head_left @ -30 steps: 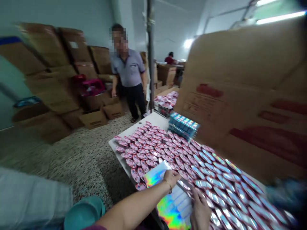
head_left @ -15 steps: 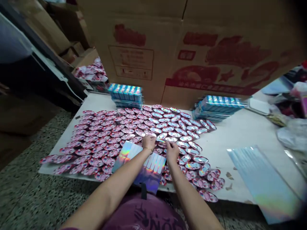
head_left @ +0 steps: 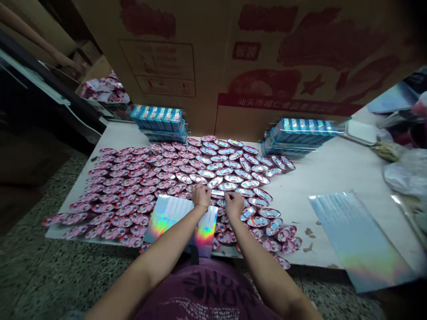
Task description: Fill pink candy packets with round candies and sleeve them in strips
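Note:
My left hand [head_left: 201, 196] and my right hand [head_left: 234, 206] meet over the middle of the table. Each hand pinches one end of a small shiny silver sticker strip [head_left: 218, 193], held flat just above the oval packs. Around them stand rows of red-and-pink oval packs [head_left: 130, 186]. Several packs to the right and far side carry shiny strips across their tops, such as the one at the back [head_left: 235, 142]. Under my left forearm lies a rainbow-sheened sticker sheet [head_left: 163, 220] with strip outlines along its far part.
A large printed cardboard box [head_left: 203, 58] stands behind the table. Stacked blue wrapped boxes sit at the left [head_left: 158, 122] and right [head_left: 300, 135]. Another holographic sheet [head_left: 360, 244] overhangs the right front edge. Another person's arm [head_left: 36, 38] reaches in at the upper left.
The view has shifted, so the table sits slightly higher and further left. Both hands stay on the strip, which now looks whiter and flatter. Another person's arm has appeared at upper left.

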